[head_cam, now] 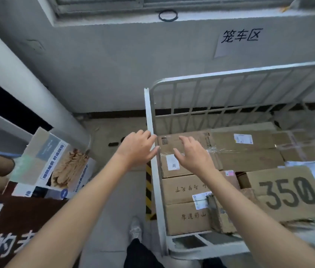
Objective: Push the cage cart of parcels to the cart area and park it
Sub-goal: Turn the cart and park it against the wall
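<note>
Parcels [230, 151] fill the cage cart [201, 82], drawn up against the wall under its paper sign [238, 41], seemingly parked. Left hand [135, 149] and right hand [193, 153] hover spread and empty beside its left rail.

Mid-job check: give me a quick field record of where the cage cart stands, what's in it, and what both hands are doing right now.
cart: cage cart beside the wall under the paper sign reading 笼车区
load: cardboard parcels, one piece marked 350
left hand: left hand open, fingers at the cart's side rail; contact unclear
right hand: right hand open, above the parcels, holding nothing
floor: yellow-black hazard tape beside the cart
nearby: printed boxes to the left
</note>
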Demonstrator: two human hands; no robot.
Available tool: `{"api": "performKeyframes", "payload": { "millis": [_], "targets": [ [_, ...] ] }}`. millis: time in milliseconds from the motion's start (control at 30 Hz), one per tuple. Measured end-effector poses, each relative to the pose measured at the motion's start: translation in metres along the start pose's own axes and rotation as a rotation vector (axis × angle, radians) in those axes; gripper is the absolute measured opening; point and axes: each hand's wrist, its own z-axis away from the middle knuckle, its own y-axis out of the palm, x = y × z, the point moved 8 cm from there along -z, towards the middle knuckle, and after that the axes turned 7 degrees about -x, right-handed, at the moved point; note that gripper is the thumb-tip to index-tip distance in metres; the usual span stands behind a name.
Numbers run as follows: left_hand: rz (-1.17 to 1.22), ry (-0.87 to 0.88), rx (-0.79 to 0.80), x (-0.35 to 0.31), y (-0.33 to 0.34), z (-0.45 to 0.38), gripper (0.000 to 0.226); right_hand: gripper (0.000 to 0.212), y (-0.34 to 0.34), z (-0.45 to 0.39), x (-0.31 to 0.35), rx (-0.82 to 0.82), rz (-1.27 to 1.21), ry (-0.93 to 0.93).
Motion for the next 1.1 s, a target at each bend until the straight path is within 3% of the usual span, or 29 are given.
{"api": "performKeyframes", "payload": {
  "millis": [200,367,600,800,1100],
  "targets": [
    [0.077,0.283,-0.023,0.02,0.005,-0.031,0.05,0.059,-0.004,0.003,0.016,-0.092,-0.002,0.232],
    [0.102,0.457,-0.037,-0.005,0.004,-0.067,0.052,0.06,-0.015,0.022,-0.004,-0.149,-0.02,0.405],
    [0.146,0.606,-0.075,-0.03,0.006,-0.092,0.05,0.06,-0.016,0.024,-0.025,-0.191,-0.014,0.489],
    [0.126,0.729,-0.009,-0.023,0.045,-0.105,0.057,0.058,-0.002,0.026,-0.035,-0.243,-0.021,0.649],
    [0.181,1.099,0.026,-0.003,0.097,-0.128,0.057,0.054,0.049,0.021,-0.015,-0.336,-0.078,1.065]
  ]
}}
